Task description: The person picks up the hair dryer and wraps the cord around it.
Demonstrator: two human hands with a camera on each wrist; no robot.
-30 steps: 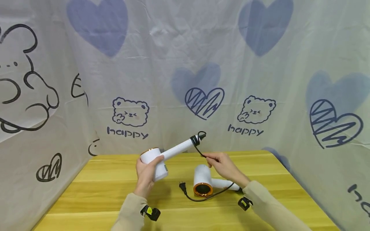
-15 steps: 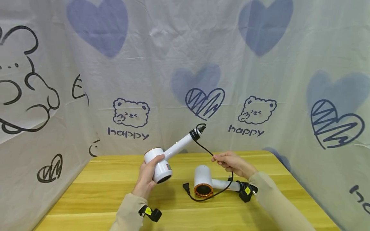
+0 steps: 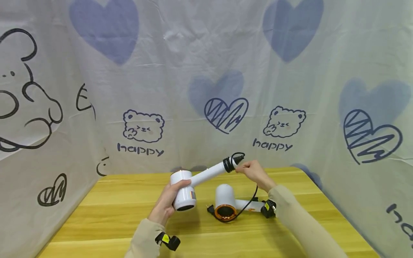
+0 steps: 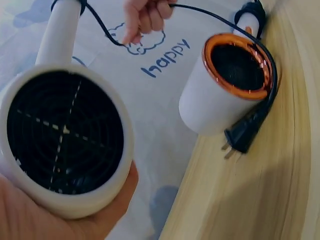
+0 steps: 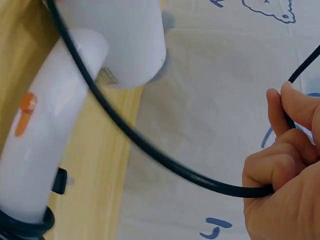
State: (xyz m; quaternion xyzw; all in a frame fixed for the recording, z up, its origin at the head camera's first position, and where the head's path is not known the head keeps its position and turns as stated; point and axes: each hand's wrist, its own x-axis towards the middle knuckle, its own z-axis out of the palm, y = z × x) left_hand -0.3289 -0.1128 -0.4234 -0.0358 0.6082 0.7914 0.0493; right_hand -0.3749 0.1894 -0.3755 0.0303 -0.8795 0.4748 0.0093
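My left hand (image 3: 167, 200) grips a white hair dryer (image 3: 184, 191) by its barrel, above the table. Its handle (image 3: 209, 174) slants up to the right, with black cord (image 3: 228, 165) wound in several turns round the end. Beside that end my right hand (image 3: 256, 174) pinches the cord; in the right wrist view the cord (image 5: 145, 145) also runs through its curled fingers (image 5: 272, 167). From there it hangs down to a two-prong plug (image 3: 210, 209), seen dangling in the left wrist view. A second white hair dryer (image 3: 224, 195) with an orange rim lies on the table.
The second dryer's handle (image 3: 248, 205) points right, its end partly hidden by the right wrist camera (image 3: 268, 209). The hanging cord crosses in front of it. Yellow wooden table (image 3: 106, 215); a printed white cloth (image 3: 193, 143) stands behind and at both sides.
The held dryer has moved right, its handle end tipping lower since half a second ago. My right hand went out along the cord, then came back close to the handle end. The plug shifted slightly right.
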